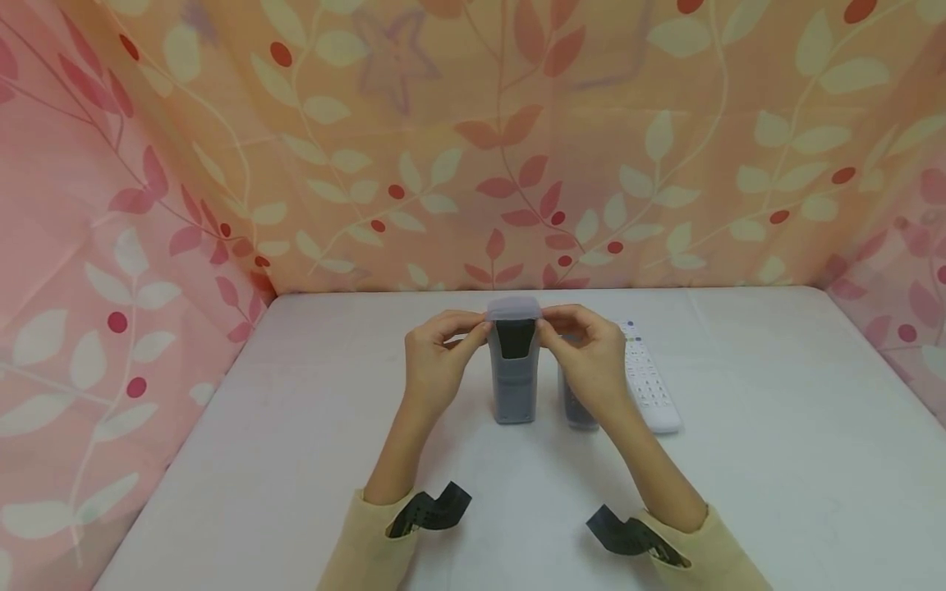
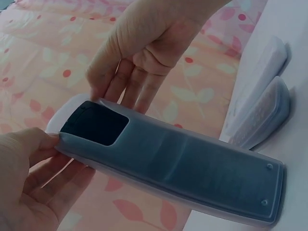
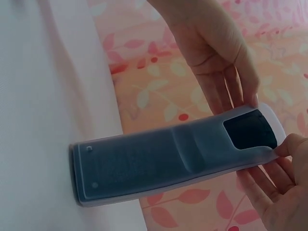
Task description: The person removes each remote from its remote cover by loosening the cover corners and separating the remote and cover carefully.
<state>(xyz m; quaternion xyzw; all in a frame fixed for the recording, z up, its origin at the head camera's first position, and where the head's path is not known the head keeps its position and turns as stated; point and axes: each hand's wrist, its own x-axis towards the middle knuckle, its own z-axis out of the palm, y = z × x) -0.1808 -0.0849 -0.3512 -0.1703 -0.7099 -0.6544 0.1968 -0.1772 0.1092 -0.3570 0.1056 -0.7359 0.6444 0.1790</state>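
A dark remote control (image 1: 516,338) stands upright on its end inside a translucent silicone cover (image 1: 514,402). My left hand (image 1: 434,361) pinches the cover's upper left edge between thumb and fingers. On the opposite edge, my right hand (image 1: 591,361) pinches it in the same way. Through an opening near the top of the cover, the remote's bare dark back (image 2: 96,122) shows in the left wrist view. A pale flap of the cover (image 3: 273,120) rises beyond the remote's top end. The lower end of the cover (image 3: 79,175) meets the table in the right wrist view.
Beside my right hand lies a white remote control (image 1: 652,386) with many buttons. Another remote, dark and in a clear cover (image 1: 578,412), is partly hidden behind that hand. The white table (image 1: 296,460) ends at a leaf-patterned curtain (image 1: 443,164).
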